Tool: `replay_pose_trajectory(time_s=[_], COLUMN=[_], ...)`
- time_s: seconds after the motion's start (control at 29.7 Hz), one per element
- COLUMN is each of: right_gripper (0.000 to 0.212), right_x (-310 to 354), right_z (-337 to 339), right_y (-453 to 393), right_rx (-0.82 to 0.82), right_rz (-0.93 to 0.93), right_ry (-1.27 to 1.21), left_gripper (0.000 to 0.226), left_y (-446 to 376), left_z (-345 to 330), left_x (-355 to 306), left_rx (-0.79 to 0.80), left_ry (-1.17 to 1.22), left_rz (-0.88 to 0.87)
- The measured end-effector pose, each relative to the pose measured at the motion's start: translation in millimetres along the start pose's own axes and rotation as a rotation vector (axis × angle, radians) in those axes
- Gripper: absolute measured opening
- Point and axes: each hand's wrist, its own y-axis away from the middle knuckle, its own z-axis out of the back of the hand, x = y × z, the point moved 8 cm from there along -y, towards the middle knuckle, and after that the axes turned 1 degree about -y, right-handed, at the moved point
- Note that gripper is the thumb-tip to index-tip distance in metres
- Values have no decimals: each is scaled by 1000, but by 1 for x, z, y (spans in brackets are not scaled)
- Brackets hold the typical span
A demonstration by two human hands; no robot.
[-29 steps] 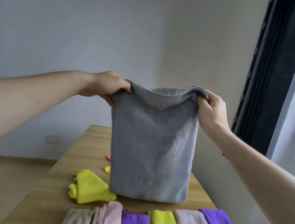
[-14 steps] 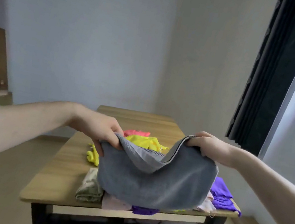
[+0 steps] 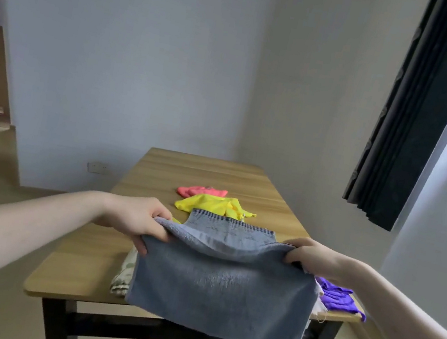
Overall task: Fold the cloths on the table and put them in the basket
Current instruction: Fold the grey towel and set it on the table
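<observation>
The grey cloth hangs doubled over the near edge of the wooden table, its striped far hem lying flat on the top. The left hand pinches its left corner with curled fingers, and the right hand grips the right corner likewise. Under it peek a pale patterned cloth and a purple cloth. Farther back lie a yellow cloth and a coral cloth, touching each other

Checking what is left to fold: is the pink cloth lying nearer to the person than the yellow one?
No, the pink cloth lies farther up the table, behind the yellow cloth.
</observation>
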Motion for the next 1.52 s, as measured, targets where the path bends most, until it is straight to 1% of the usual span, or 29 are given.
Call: replay_pose_trajectory(time_s=[0.07, 0.2, 0.34, 0.44, 0.57, 0.71, 0.78, 0.81, 0.91, 0.98, 1.08, 1.15, 1.35, 1.45, 1.52], right_gripper=[27, 28, 42, 32, 21, 14, 9, 8, 9, 10, 20, 20, 20, 25, 26], right_x=[-6, -19, -25, -20, -10, -16, -22, -26, -36, -46, -60, -67, -103, -118, -124], right_z=[9, 32, 60, 80, 103, 119, 120, 121, 118, 117, 112, 107, 88, 81, 77], right_y=[-11, -38, -67, -87, -109, -146, -165, -175, -193, -206, -222, -232, -265, -277, -282], right_rx=[-20, -82, -181, -257, -369, -459, -486, -504, -546, -565, -593, -601, -577, -551, -544], right_rz=[-13, -57, -85, -82, -47, -26, -28, -33, -44, -61, -84, -94, -174, -209, -224], right_ry=[-42, -111, -206, -260, -309, -298, -275, -252, -196, -148, -87, -47, 21, 38, 38], left_gripper=[27, 19, 20, 17, 25, 16, 20, 25, 40, 41, 42, 43, 35, 31, 29], left_y=[-11, -36, -69, -97, -136, -179, -200, -211, -229, -245, -264, -276, -304, -316, -325], left_z=[11, 31, 51, 67, 94, 110, 113, 114, 109, 103, 94, 86, 62, 55, 52], left_x=[6, 13, 17, 14, 18, 31, 39, 43, 53, 60, 70, 78, 112, 122, 130], left_rx=[-62, -187, -275, -362, -493, -550, -585, -598, -611, -597, -614, -610, -567, -547, -538], left_ry=[47, 122, 202, 262, 280, 253, 236, 225, 200, 204, 192, 161, 104, 43, 50], left_rz=[13, 23, 11, -13, -32, -15, 15, 26, 94, 125, 154, 185, 284, 287, 295])
